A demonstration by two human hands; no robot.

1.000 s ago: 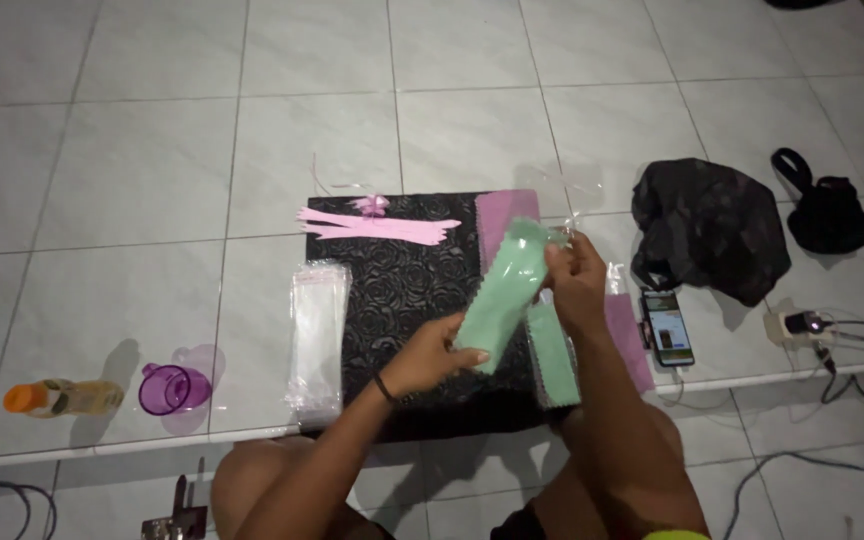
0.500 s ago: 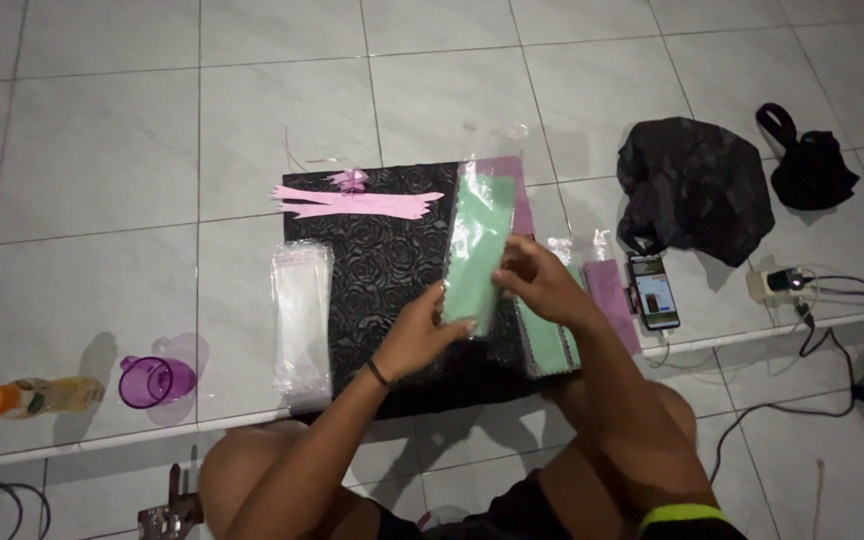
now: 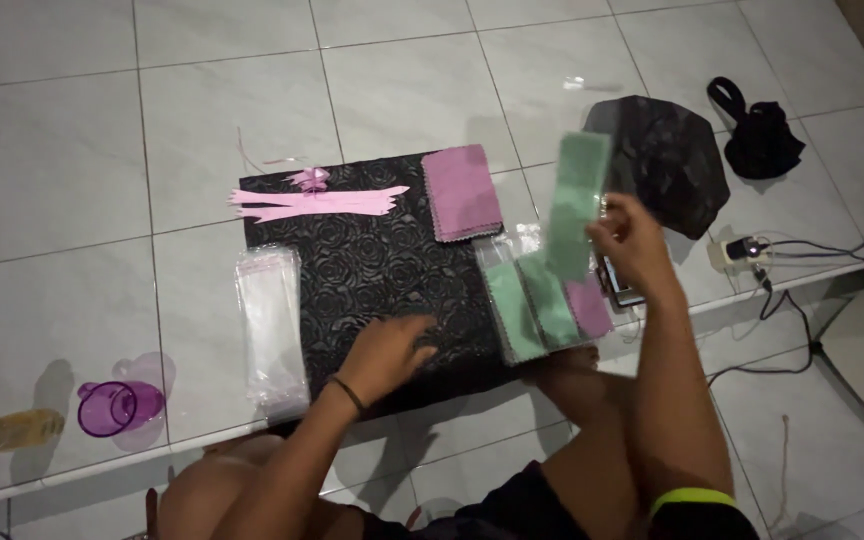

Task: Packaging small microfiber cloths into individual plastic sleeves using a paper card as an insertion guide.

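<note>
Head view shows right hand [image 3: 630,240] gripping a green cloth strip [image 3: 574,205] lifted upright, while left hand [image 3: 390,352] rests open, fingers spread, on the black patterned mat [image 3: 372,260].

A long pale-green rectangular cloth strip [image 3: 574,205] stands nearly upright, lifted off the floor and pinched at its lower right edge, at two o'clock from the black rose-embossed fabric mat [image 3: 372,270] lying flat on the tiles.

Single head-worn view looks steeply down, fairly near, slightly blurred.
</note>
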